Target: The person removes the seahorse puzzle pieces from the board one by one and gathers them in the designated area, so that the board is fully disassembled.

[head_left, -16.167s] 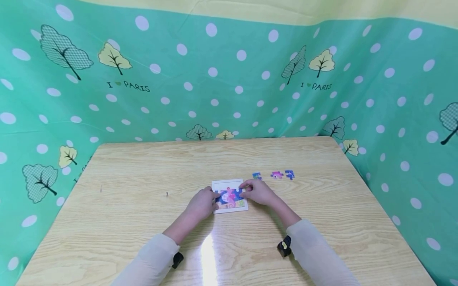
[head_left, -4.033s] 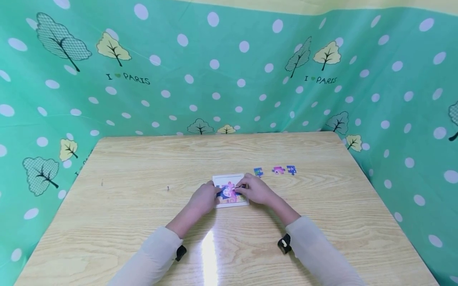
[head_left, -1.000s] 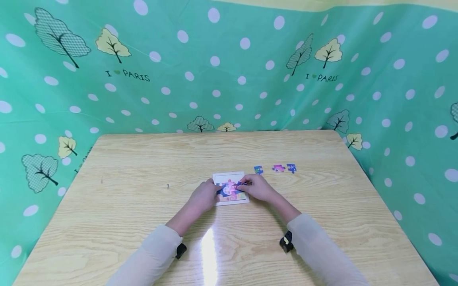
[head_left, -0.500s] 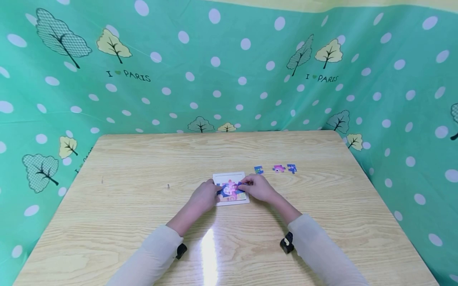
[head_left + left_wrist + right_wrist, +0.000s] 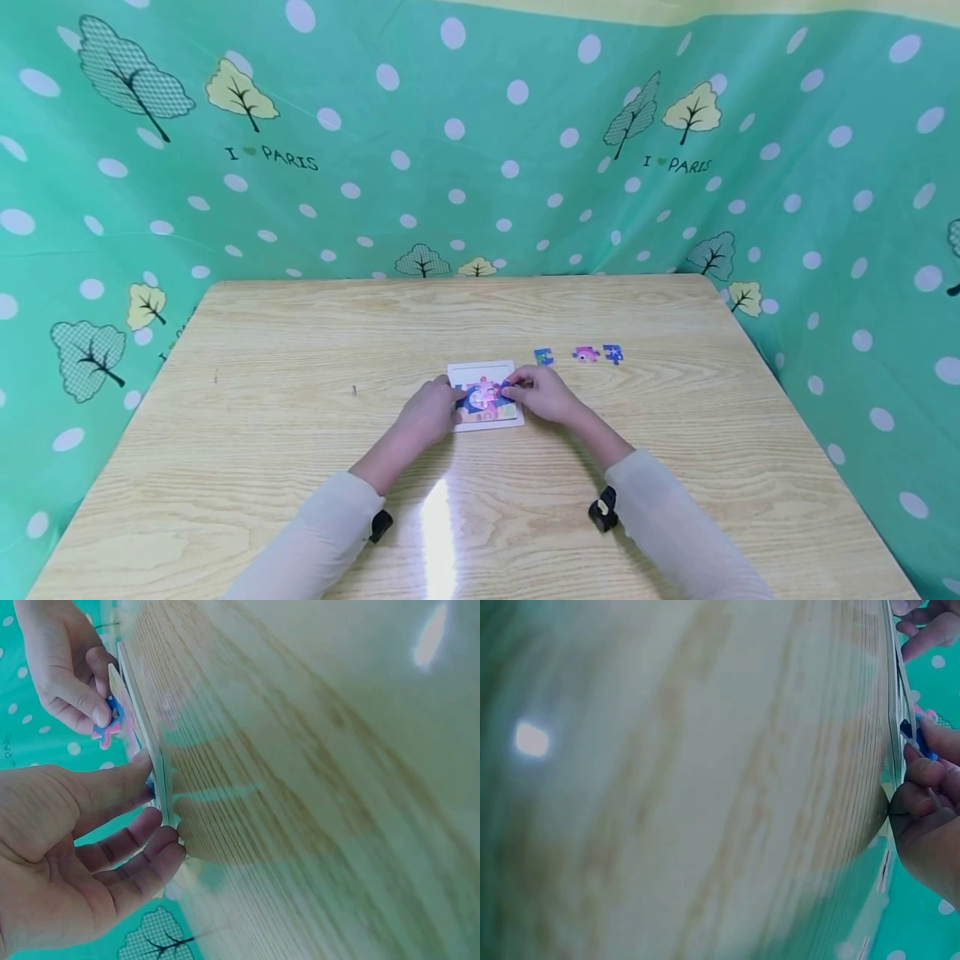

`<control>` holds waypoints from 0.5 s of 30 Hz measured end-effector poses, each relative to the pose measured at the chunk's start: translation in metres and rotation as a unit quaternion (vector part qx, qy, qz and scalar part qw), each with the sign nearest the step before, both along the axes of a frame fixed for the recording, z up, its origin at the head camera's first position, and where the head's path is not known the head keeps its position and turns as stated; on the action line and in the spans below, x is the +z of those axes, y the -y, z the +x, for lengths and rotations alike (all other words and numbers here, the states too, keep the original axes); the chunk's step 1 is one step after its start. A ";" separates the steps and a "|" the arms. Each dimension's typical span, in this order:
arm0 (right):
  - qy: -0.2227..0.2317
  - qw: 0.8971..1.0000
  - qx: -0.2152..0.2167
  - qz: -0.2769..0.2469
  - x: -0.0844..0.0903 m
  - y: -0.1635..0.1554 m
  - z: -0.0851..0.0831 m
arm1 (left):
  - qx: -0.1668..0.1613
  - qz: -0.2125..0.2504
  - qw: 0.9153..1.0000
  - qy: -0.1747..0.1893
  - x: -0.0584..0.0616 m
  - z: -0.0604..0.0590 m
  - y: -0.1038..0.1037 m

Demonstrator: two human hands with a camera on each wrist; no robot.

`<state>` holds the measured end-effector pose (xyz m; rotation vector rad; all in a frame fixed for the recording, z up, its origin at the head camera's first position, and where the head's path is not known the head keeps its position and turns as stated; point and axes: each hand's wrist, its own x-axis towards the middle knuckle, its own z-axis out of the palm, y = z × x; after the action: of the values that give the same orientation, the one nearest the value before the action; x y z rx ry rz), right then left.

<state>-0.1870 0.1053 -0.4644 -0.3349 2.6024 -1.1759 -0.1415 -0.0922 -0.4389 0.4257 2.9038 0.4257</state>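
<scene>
A small white puzzle tray [image 5: 480,367] lies on the wooden table, partly filled with a pink and blue picture. My left hand [image 5: 454,403] grips the tray's left edge; in the left wrist view its thumb [image 5: 112,784] lies on top and the fingers [image 5: 142,859] curl at the rim of the tray [image 5: 142,731]. My right hand [image 5: 513,388] pinches a blue and pink puzzle piece [image 5: 111,726] over the tray's right part; the right wrist view shows the blue piece [image 5: 922,748] against the tray edge [image 5: 897,712].
Three loose puzzle pieces lie in a row right of the tray: a green-blue one [image 5: 543,357], a pink one [image 5: 585,354], a blue one [image 5: 612,354]. A green dotted curtain [image 5: 480,167] encloses the table [image 5: 300,350] at the back and both sides.
Almost nothing: both hands stay at the tray, with the right fingers nudging the piece slightly. The three loose pieces lie where they were.
</scene>
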 end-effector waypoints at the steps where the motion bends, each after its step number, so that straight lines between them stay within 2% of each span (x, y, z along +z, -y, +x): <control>1: 0.000 1.000 0.000 0.000 0.000 0.000 0.000 | 0.001 0.000 1.000 0.003 0.000 0.000 0.000; 15: 0.026 1.000 -0.006 -0.016 -0.002 -0.004 -0.001 | -0.002 0.008 1.000 -0.001 0.003 0.001 0.000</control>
<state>-0.1878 0.1091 -0.4660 -0.2925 2.5478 -1.2149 -0.1404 -0.0925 -0.4354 0.4343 2.9035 0.4471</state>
